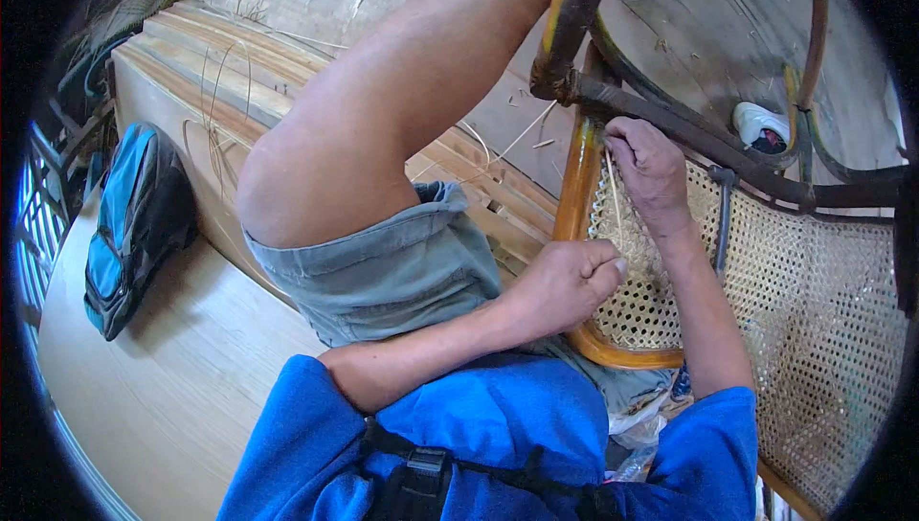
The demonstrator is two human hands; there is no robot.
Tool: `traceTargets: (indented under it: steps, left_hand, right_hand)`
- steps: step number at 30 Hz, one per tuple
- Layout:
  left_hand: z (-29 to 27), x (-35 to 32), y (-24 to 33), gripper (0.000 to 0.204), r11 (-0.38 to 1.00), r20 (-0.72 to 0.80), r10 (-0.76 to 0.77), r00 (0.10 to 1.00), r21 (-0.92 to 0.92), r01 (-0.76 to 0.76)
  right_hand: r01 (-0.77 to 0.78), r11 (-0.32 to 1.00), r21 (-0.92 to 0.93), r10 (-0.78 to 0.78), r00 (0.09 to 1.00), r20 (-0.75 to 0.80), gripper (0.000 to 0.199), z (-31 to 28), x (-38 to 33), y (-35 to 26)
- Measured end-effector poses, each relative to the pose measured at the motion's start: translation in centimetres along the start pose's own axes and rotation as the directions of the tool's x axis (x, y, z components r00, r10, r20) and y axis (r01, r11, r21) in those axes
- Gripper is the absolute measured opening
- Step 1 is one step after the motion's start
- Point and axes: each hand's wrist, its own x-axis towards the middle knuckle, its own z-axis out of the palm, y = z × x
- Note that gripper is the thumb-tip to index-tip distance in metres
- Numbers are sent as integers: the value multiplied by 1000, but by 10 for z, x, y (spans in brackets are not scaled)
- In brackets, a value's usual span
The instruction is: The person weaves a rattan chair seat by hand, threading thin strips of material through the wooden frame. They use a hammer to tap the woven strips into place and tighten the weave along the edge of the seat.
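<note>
A rattan chair frame (578,186) with a woven cane panel (814,291) lies tilted in front of me, propped against my raised left leg (383,100). My left hand (567,283) is closed at the panel's lower left edge, pinching a thin pale cane strand (613,197). That strand runs up to my right hand (649,169), which grips its upper end near the dark crossbar (689,128) at the top of the weave. Both hands rest against the weave beside the orange frame rail.
A blue and black backpack (134,224) lies on the wooden floor (163,387) at the left. Stacked wooden boards (220,61) with loose cane strands run behind my leg. A white shoe (761,124) sits on the planks beyond the chair. A railing (38,224) edges the far left.
</note>
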Motion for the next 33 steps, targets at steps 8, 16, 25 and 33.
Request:
traceTargets:
  steps: [8,16,25,33]
  left_hand:
    - [6,4,-7,29,991,-24,134,991,-3,-134]
    - [12,8,-12,27,980,-72,198,978,38,-195]
    - [12,8,-2,28,983,-62,177,982,50,-174]
    - [18,14,-5,28,970,-90,244,965,21,-243]
  right_hand:
    - [55,998,-27,-55,998,-6,13,3,-4,4]
    - [158,987,-6,-156,981,113,18,-2,-4,12]
    - [204,978,40,-208,961,182,25,-7,2,19]
    - [168,984,65,-179,948,265,25,-12,3,24]
